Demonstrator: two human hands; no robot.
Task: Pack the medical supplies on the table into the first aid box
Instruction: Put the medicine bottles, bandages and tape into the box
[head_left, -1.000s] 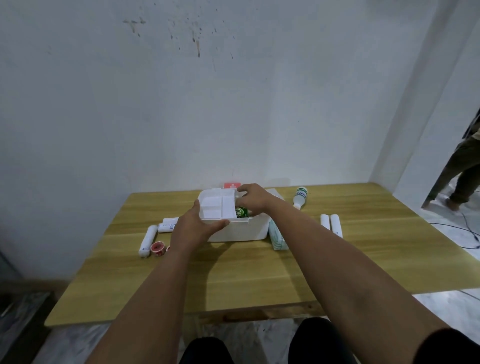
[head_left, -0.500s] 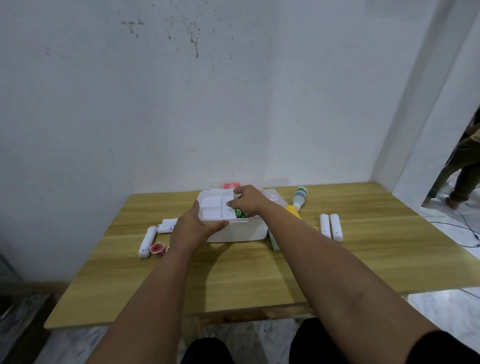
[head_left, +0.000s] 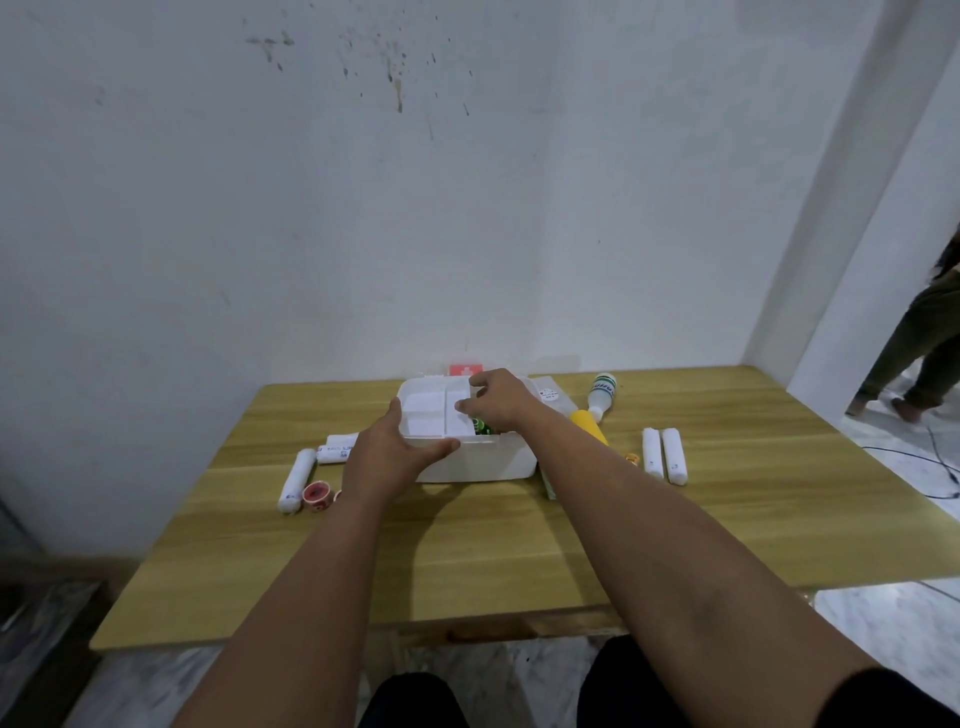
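Resting on the wooden table (head_left: 467, 545) near the wall, the white first aid box (head_left: 483, 460) sits between both hands. A white divided tray (head_left: 434, 415) lies across the box's top left part. The left hand (head_left: 387, 462) grips the near left corner of that tray, thumb laid along its front edge and the fingers curled out of sight beneath. The right hand (head_left: 496, 397) reaches over the tray's right edge, fingers bent and pinching at it; whether it holds anything else cannot be told. Just under that hand a green item (head_left: 483, 427) shows inside the box, its print too small to read.

Left of the box lie a long white roll (head_left: 296, 480), a shorter white tube (head_left: 337, 448) with unreadable dark print, and a small red-and-white tape roll (head_left: 318, 496). Right of the box, beyond the right forearm, are a yellow object (head_left: 587, 423), a white bottle (head_left: 601, 395) on its side with a green-striped label, and two white rolls (head_left: 664, 456) side by side. A red card with a white cross (head_left: 465, 369) stands behind the box. No writing anywhere is legible.
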